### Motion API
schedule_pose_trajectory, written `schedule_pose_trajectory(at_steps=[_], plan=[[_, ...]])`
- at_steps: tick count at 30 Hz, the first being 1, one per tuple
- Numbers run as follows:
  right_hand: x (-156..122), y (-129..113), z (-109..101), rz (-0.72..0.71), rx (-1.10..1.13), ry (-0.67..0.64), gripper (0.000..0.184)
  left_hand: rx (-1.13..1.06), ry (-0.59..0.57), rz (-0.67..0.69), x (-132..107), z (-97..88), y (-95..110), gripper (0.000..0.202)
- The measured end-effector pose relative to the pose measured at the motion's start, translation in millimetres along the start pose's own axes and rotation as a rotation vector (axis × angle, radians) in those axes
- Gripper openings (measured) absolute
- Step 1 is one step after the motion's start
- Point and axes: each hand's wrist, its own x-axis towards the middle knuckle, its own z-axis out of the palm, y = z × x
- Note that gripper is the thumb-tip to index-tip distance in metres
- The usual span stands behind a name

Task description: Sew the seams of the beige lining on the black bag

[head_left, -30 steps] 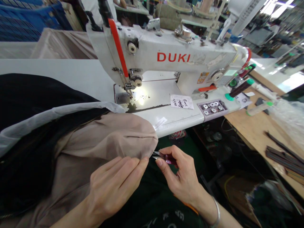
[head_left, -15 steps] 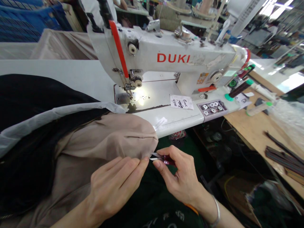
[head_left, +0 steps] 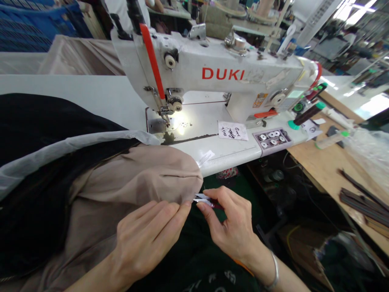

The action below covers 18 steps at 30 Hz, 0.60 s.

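L hand [head_left: 146,239] is narrow, fingertips pinched together on the rounded edge of a beige woven-fabric garment panel [head_left: 158,174], just off the front edge of the white sewing tabletop [head_left: 225,156]. R hand [head_left: 234,227] is also narrow, holding small steel thread snips w/ red handles [head_left: 203,198]. Blades sit right at the fabric edge by the L fingertips; can't tell if they touch it. Thin silver bangle [head_left: 273,271] on R wrist.

Garment bulk lies over the tabletop's left part & runs down past its front edge toward the person. A black fabric layer [head_left: 39,121] and a pale grey translucent sheet [head_left: 75,148] lie along it.

Chrome presser foot [head_left: 165,110] of the white DUKI sewing machine [head_left: 212,73] has no fabric under it, so the piece is off the needle. No thread ends can be made out at this res, so can't tell how much is done or left on the piece.

Toward the tabletop's right end: handwritten white paper note [head_left: 233,130] & grey tray of bobbins [head_left: 271,140]. Past that, a plain wooden bench [head_left: 319,158] w/ long dark strips [head_left: 364,198] near its front edge.
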Motion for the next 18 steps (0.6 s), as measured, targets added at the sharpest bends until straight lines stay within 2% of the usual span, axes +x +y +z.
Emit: schedule_pose_trajectory(at_steps=[18], plan=[[4.3,-3.0,3.0,-0.056,-0.081,0.026,0.006,-0.053,0.003,-0.003,-4.3,2.5,-0.7,0.024]])
